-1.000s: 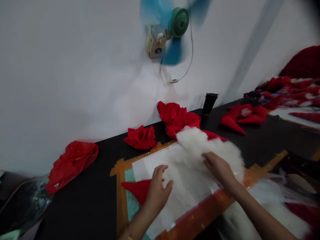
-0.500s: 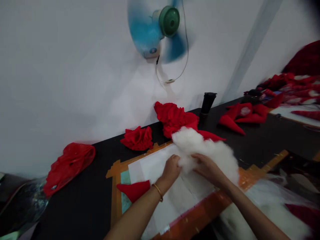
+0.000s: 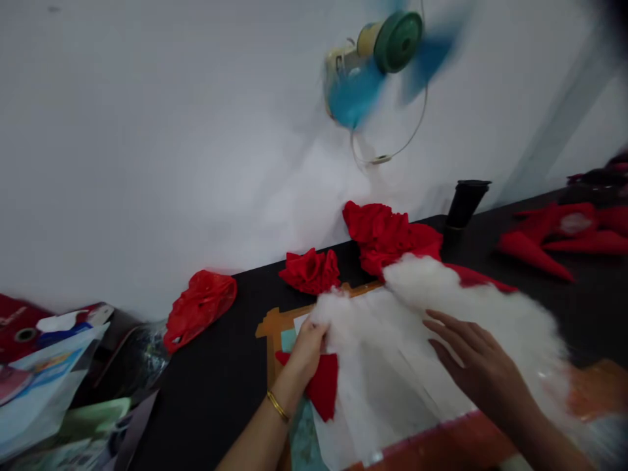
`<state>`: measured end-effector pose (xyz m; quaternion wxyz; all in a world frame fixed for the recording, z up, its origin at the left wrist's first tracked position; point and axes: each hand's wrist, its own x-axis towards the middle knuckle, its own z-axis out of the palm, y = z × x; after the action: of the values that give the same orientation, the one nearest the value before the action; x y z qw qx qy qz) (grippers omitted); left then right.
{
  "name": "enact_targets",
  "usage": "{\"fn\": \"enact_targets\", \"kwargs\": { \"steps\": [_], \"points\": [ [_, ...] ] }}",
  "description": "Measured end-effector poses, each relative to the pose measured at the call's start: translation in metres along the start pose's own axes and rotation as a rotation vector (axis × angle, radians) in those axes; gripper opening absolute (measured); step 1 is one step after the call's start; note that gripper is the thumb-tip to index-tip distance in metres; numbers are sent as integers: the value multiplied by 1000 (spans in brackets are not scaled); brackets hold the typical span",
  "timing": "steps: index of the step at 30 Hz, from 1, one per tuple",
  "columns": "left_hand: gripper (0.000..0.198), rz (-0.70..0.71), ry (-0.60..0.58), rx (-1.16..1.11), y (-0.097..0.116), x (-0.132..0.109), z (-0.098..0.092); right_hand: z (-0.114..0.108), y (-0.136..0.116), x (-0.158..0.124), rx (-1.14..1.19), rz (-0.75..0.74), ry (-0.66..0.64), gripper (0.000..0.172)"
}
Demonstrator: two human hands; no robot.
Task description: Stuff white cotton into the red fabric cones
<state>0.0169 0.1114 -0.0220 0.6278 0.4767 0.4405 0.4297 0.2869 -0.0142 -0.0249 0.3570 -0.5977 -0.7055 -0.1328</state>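
My left hand [image 3: 311, 341] is closed on a tuft of white stuffing [image 3: 333, 317] over the left side of the white sheet [image 3: 387, 373]. Just below that hand lies a red fabric piece [image 3: 324, 386], partly covered by my wrist. My right hand [image 3: 473, 360] is open, fingers spread, above the sheet's right side. Next to it a large mound of white stuffing [image 3: 510, 320] spreads to the right; whether the fingertips touch it I cannot tell. Thin wisps of fibre trail between the tuft and the mound.
Gathered red fabric pieces [image 3: 314, 271] sit along the wall, with a black cup [image 3: 468, 204] farther right. Red pointed shapes [image 3: 554, 239] lie at the right. A red plastic bag [image 3: 201, 307] rests at the left, near a packed bin [image 3: 93, 422]. A fan [image 3: 397, 42] spins on the wall.
My left hand has moved left with a tuft pulled from the mound, now over the red piece. My right hand has drawn away and spread its fingers. The view has turned left.
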Motion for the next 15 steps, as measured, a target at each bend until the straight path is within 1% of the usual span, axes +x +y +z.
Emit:
{"fn": "enact_targets", "kwargs": {
  "steps": [1,2,3,4,5,6,7,9,11,13,15],
  "points": [
    [32,-15,-13,-14,-3,-3,7,5,-18,6,85,35,40,41],
    [31,-32,-28,-20,-7,-5,14,14,-34,12,205,75,29,46],
    [29,-50,-42,-19,-10,-8,21,25,-47,18,330,112,-41,51],
    [28,-66,-55,-13,-13,-10,27,38,-55,23,432,132,-112,50],
    [26,-80,-65,-3,-15,-11,31,50,-59,27,502,159,-150,41],
    [26,-89,-69,8,-16,-11,32,62,-58,30,554,214,-157,32],
    [26,-94,-66,19,-16,-11,30,71,-53,31,587,300,-155,28],
    [28,-98,-42,36,-13,-7,19,80,-38,31,604,475,-136,28],
    [29,-104,-8,48,-10,-2,3,80,-23,30,572,581,-141,33],
    [30,-115,12,53,-9,1,-7,76,-15,29,537,578,-163,36],
    [29,-122,11,46,-12,3,-5,72,-16,29,569,520,-208,40]
  ]
}}
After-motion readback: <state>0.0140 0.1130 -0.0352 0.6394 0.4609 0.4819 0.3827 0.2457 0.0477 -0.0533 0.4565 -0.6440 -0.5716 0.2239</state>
